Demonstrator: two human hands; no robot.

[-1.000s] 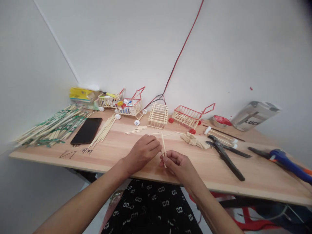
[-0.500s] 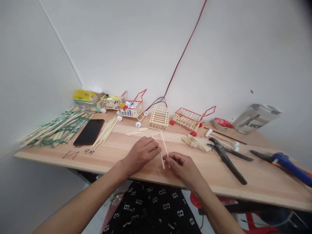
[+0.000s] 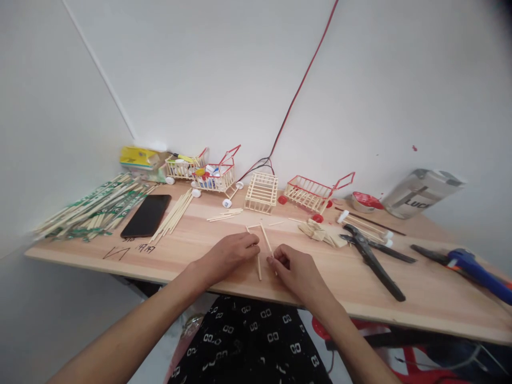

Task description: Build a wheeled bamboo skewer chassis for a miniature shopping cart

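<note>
Between my hands is a small U-shaped frame of wooden sticks (image 3: 265,238), low over or on the table near its front edge. A short crosspiece joins its two long sticks at the far end. My left hand (image 3: 234,255) pinches the left stick, whose lower end shows below the fingers. My right hand (image 3: 296,271) has thumb and fingers closed on the right stick near its lower end. Beyond the frame stands a box-shaped stick basket (image 3: 261,192). A few short cut sticks (image 3: 224,215) lie to the left of it.
Behind are small stick carts (image 3: 308,193) with red handles. On the left lie a phone (image 3: 146,216), loose sticks (image 3: 173,217) and wrapped chopsticks (image 3: 96,208). To the right are pliers (image 3: 376,261), a blue glue gun (image 3: 476,272), a red paint bowl (image 3: 366,201) and a can (image 3: 424,193).
The frame's two long sticks now stand further apart and more parallel at the near end. My left hand has shifted slightly left and lower; my right hand stays close to the same spot.
</note>
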